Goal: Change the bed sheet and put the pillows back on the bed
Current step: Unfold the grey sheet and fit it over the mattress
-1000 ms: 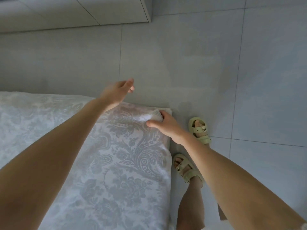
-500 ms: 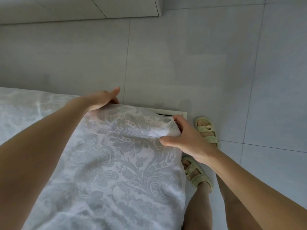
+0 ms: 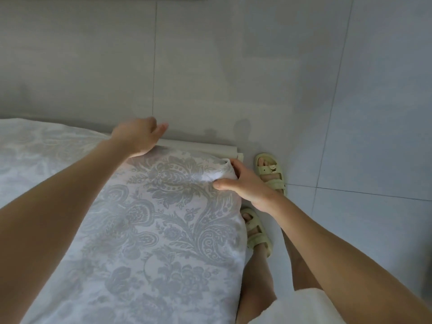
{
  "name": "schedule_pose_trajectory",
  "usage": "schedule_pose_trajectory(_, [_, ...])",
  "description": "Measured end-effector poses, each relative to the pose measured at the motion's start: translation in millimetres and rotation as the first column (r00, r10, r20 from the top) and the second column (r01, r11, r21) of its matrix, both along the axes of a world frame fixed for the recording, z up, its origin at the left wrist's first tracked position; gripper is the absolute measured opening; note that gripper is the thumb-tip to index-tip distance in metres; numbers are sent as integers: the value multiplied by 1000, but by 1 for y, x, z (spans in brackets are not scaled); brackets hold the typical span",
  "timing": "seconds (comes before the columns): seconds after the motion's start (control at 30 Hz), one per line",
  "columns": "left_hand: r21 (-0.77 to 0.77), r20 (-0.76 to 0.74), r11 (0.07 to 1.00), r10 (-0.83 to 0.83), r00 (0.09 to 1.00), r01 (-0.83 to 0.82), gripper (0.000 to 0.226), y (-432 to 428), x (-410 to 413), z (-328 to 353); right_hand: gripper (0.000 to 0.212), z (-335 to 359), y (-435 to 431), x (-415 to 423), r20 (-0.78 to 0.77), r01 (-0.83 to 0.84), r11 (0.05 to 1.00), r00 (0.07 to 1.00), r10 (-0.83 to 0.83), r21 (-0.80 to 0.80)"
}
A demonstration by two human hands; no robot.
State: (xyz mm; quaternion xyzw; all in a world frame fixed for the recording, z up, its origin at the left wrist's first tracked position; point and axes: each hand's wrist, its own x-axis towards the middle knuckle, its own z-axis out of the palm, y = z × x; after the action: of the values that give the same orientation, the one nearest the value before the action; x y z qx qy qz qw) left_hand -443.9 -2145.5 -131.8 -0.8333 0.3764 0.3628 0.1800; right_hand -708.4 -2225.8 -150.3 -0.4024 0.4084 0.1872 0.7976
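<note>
The fingers (image 3: 234,166) of the right hand (image 3: 249,187) curl round the bunched corner of the bed sheet (image 3: 163,218), with the thumb lying across the top of the fold, so the cloth is pinched firmly between them. I judge the grip is meant to draw the corner down over the end of the mattress. The left hand (image 3: 138,136) sits at the far edge of the bed with its heel on the sheet and its fingers bent toward the edge. It is blurred, and I cannot tell whether they clasp the cloth or only press it; either would anchor that side while the corner is fitted.

The sheet, white with a grey paisley and floral pattern, lies spread over the bed right up to this corner. Beyond it a strip of pale bed frame (image 3: 198,146) shows bare. Pale green sandals (image 3: 271,171) stand on the grey tiled floor (image 3: 350,113) just beside the bed. No pillows are in view. No brand, label or writing can be read anywhere.
</note>
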Motion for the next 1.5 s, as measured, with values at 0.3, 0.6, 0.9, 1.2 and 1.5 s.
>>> schedule_pose_trajectory(0.3, [-373,-356,738,-674,647,563,62,-67,-164,31,25,30,38,-92,-26,429,887,898,-439,-169])
schedule_pose_trajectory(0.6, [77,-268,552,-791,551,830,74,-59,-180,5,39,7,140,-115,-47,553,807,830,-556,208])
schedule_pose_trajectory(0.9, [-5,-246,616,-764,596,788,67,-63,-174,2,75,-31,128,-69,-105,466,738,871,-481,488])
schedule_pose_trajectory(1.2, [-43,-175,595,-795,580,803,56,-64,-181,-15,73,-20,172,-128,-384,535,775,830,-405,338])
schedule_pose_trajectory(1.5, [-455,-234,881,-259,937,130,50,-61,-157,28,79,9,111,-122,-391,134,991,913,-116,18])
